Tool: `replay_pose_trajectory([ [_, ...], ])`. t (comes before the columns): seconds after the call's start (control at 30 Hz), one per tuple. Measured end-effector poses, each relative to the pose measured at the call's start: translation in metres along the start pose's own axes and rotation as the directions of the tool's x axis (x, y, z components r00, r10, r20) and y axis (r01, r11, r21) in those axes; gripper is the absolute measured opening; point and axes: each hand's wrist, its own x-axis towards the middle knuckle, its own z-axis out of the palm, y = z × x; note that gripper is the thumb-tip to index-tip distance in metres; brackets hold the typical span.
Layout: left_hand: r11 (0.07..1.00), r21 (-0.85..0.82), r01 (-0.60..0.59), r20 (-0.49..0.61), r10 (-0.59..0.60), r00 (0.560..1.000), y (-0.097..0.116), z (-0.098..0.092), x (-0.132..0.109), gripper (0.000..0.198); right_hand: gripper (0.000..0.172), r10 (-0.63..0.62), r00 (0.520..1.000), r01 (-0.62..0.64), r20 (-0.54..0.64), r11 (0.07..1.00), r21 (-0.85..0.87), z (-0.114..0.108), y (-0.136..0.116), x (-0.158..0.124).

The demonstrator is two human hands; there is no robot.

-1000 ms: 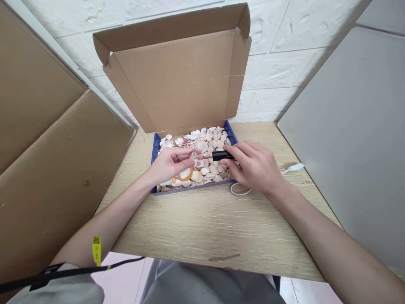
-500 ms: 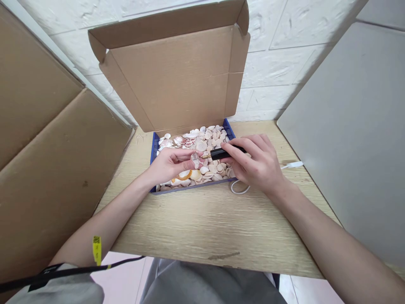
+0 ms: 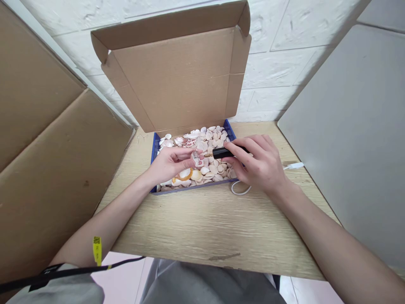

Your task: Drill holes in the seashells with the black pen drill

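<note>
Between the thumb and fingers of my left hand (image 3: 172, 164) is a small pale, glassy-looking piece (image 3: 196, 158), perhaps a shell; its exact kind is unclear. My right hand (image 3: 257, 160) grips a black pen-shaped rotary tool (image 3: 221, 153) whose brass-coloured tip points left at the piece. The tip is close to it; whether they touch I cannot tell. Both hands are over an open blue-edged cardboard box (image 3: 193, 186) full of seashells (image 3: 218, 169). An orange-rimmed shell (image 3: 183, 175) lies just below my left fingers.
The box's raised brown lid (image 3: 174, 80) leans near the white brick wall (image 3: 278, 67). A white cable (image 3: 241, 192) loops beside my right hand, and its plug (image 3: 294, 165) lies on the wooden table (image 3: 196, 228). Cardboard (image 3: 57, 177) stands left, a grey panel (image 3: 354, 126) right.
The pale piece has turned slightly in my left fingers. The rotary tool and my right hand have shifted a little to the right.
</note>
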Motion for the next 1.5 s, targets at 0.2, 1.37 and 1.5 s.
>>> replay_pose_trajectory([
  [0.2,1.000,-0.020,-0.013,0.084,0.015,0.996,-0.009,-0.003,0.001,0.037,0.020,0.008,0.998,-0.006,0.059,0.999,-0.039,-0.001,0.000,0.001],
  [1.37,0.993,-0.089,0.075,0.088,-0.067,0.994,-0.001,0.001,0.000,0.029,0.027,0.083,0.986,-0.089,0.145,0.995,0.041,0.001,-0.003,0.001],
  [1.5,0.992,-0.100,0.074,0.052,-0.069,0.996,0.000,0.001,0.000,0.030,0.034,0.125,0.967,-0.129,0.224,0.992,0.005,0.004,-0.003,-0.001],
])
